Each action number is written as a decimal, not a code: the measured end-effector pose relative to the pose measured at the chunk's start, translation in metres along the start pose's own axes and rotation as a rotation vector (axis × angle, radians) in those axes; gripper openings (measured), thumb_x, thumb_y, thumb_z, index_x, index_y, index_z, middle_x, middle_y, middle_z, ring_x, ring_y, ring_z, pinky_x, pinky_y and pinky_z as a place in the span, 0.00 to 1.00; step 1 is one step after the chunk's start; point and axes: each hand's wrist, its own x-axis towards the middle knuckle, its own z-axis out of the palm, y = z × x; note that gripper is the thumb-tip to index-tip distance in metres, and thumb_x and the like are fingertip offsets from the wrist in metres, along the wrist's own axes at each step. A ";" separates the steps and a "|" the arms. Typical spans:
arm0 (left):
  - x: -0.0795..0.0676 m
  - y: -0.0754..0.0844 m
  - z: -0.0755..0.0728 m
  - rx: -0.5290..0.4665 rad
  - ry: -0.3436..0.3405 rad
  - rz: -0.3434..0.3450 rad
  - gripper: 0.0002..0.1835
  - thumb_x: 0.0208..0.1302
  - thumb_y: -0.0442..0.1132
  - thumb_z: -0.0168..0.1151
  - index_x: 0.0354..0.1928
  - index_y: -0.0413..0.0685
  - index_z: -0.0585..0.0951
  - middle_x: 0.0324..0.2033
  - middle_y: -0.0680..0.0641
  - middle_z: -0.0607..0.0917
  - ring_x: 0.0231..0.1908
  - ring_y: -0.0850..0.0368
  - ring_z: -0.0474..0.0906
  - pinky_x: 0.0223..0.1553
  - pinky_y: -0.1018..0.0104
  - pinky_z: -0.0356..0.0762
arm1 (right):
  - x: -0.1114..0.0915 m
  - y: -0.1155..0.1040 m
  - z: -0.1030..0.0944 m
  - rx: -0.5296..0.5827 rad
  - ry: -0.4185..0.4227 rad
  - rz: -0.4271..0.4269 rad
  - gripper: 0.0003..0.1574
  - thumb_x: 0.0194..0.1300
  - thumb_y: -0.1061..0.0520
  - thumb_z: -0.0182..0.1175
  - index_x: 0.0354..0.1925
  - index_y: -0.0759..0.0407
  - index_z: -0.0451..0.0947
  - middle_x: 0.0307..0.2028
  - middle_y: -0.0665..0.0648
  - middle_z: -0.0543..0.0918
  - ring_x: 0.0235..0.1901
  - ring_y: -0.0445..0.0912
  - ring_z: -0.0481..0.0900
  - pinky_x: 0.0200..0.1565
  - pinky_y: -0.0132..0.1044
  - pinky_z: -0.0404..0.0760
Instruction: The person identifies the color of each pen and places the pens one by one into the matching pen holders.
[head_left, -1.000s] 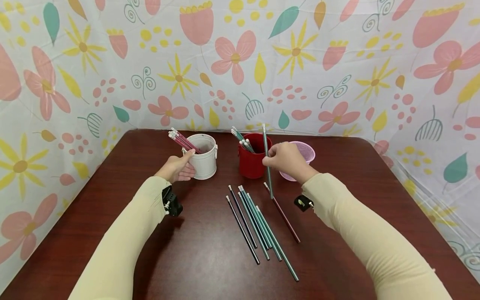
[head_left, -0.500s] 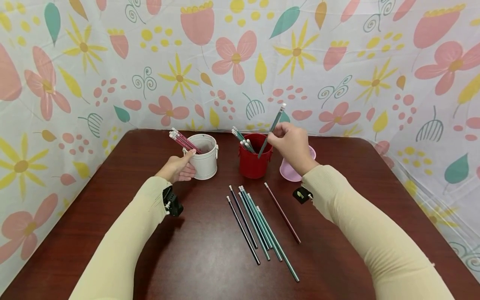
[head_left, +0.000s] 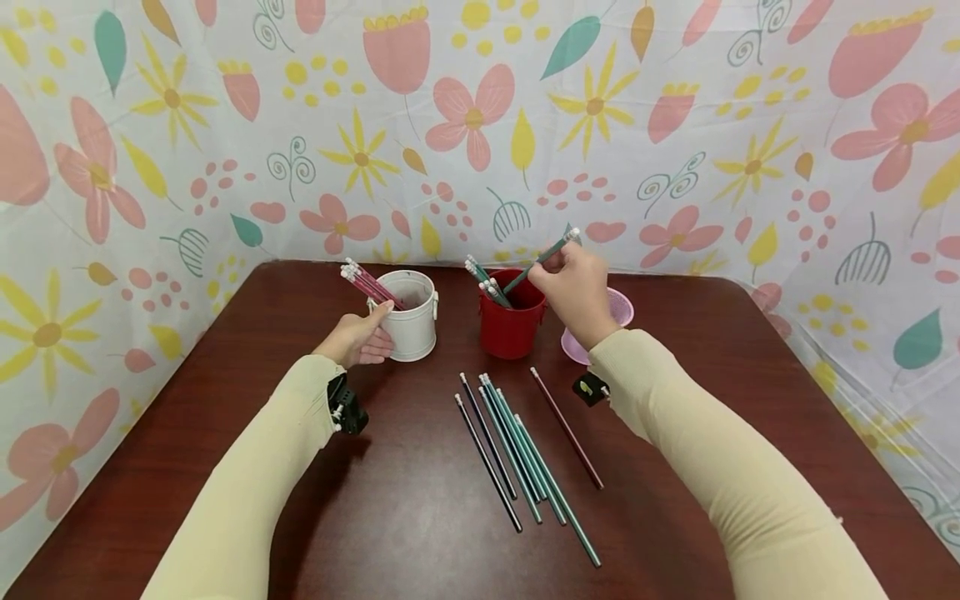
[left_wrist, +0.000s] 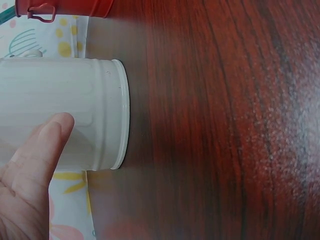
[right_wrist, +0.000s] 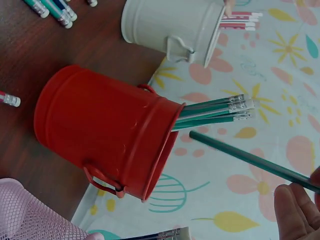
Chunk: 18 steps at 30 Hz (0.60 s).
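My right hand (head_left: 576, 287) pinches a green pencil (right_wrist: 245, 158) with its white eraser end up. The lower end of that pencil slants down to the mouth of the red bucket (head_left: 508, 329). Several green pencils (right_wrist: 215, 114) lean in this bucket, erasers outward. Beside the white bucket (head_left: 413, 333), my left hand (head_left: 356, 337) rests its straight fingers against the wall, and its thumb touches the rim. Several pink pencils (head_left: 371, 282) lean over the white bucket's left side. In the left wrist view the fingertips (left_wrist: 62, 122) lie flat on the white wall.
Several teal and dark blue pencils (head_left: 517, 454) lie on the brown table (head_left: 360, 517), in front of the buckets. A dark red pencil (head_left: 566, 429) lies to their right. Behind my right wrist stands a pink mesh cup (right_wrist: 30, 210) with a dark pencil (right_wrist: 165, 235) over it.
My right hand has lifted the green pencil off the table side and brought its lower end to the red bucket, tilting it more. The left hand stays at the white bucket.
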 end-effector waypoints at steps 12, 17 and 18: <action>-0.002 0.000 0.000 -0.012 0.007 -0.003 0.35 0.70 0.60 0.46 0.43 0.27 0.74 0.28 0.43 0.81 0.34 0.51 0.82 0.44 0.58 0.80 | 0.020 -0.002 0.007 -0.054 -0.020 0.037 0.11 0.60 0.63 0.59 0.38 0.69 0.82 0.30 0.64 0.86 0.30 0.53 0.80 0.32 0.40 0.75; -0.001 -0.001 0.001 -0.015 0.017 0.007 0.35 0.69 0.60 0.47 0.43 0.26 0.75 0.27 0.44 0.82 0.32 0.52 0.82 0.42 0.60 0.81 | 0.028 -0.002 0.010 -0.071 -0.042 0.077 0.11 0.59 0.63 0.57 0.36 0.69 0.82 0.33 0.64 0.86 0.35 0.54 0.81 0.38 0.44 0.76; 0.000 -0.001 0.001 -0.015 0.016 0.007 0.35 0.69 0.60 0.47 0.43 0.26 0.75 0.27 0.44 0.82 0.32 0.52 0.82 0.43 0.59 0.81 | 0.029 -0.001 0.010 -0.068 -0.053 0.092 0.11 0.60 0.62 0.57 0.37 0.68 0.82 0.33 0.64 0.86 0.36 0.54 0.81 0.38 0.44 0.77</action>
